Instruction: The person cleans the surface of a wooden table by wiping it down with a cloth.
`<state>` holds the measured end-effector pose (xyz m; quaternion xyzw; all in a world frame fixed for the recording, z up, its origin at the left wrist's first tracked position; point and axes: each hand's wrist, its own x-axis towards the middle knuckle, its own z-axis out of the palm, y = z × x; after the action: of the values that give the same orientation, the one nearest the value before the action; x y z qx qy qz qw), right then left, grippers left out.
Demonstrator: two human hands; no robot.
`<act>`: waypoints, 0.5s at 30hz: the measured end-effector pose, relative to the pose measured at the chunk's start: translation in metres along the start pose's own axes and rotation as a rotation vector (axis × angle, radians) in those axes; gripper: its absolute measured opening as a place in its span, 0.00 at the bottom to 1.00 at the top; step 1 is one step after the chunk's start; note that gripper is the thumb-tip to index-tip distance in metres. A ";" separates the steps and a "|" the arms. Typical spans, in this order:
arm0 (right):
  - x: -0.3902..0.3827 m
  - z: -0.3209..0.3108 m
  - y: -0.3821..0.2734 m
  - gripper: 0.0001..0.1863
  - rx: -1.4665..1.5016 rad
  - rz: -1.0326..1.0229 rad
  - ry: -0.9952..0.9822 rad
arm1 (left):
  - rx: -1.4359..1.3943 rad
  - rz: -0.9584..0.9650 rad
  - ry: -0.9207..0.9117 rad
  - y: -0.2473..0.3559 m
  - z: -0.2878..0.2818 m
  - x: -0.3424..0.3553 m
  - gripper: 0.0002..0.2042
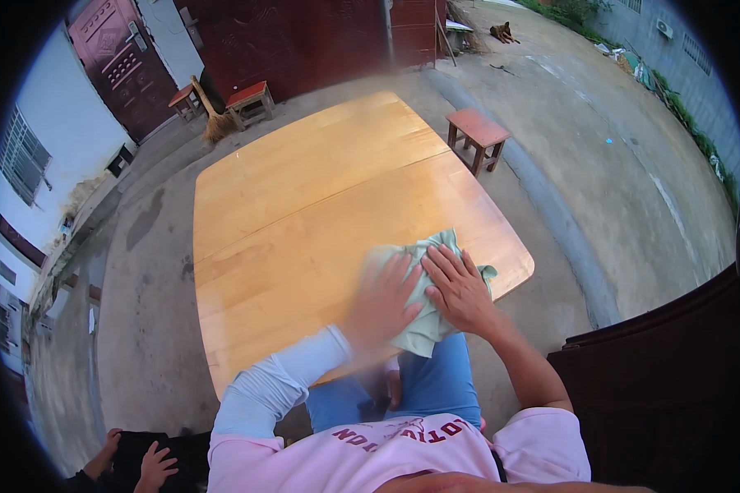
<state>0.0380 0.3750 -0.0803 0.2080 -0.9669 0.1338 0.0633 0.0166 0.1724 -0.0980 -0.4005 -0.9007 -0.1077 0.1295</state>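
The pale green cloth (423, 333) lies near the right corner of the wooden table (296, 214), partly overhanging the near edge. The right hand (462, 294) rests flat on it, fingers spread; the left hand (378, 304) (motion-blurred) covers its left side, thumb and fingers apart.
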 end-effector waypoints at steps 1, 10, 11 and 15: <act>0.008 -0.001 0.006 0.27 0.005 0.005 -0.009 | 0.009 0.008 0.021 -0.007 0.004 0.010 0.31; 0.101 0.009 0.084 0.26 -0.007 0.036 0.039 | 0.030 -0.072 0.223 -0.058 0.046 0.107 0.28; 0.111 0.009 0.090 0.26 -0.006 0.055 0.054 | 0.058 -0.098 0.223 -0.064 0.050 0.119 0.28; 0.149 0.018 0.126 0.25 -0.063 0.109 0.071 | 0.154 -0.148 0.242 -0.081 0.068 0.158 0.26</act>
<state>-0.1512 0.4234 -0.0998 0.1479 -0.9776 0.1140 0.0967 -0.1562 0.2492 -0.1187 -0.3059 -0.9112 -0.0951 0.2590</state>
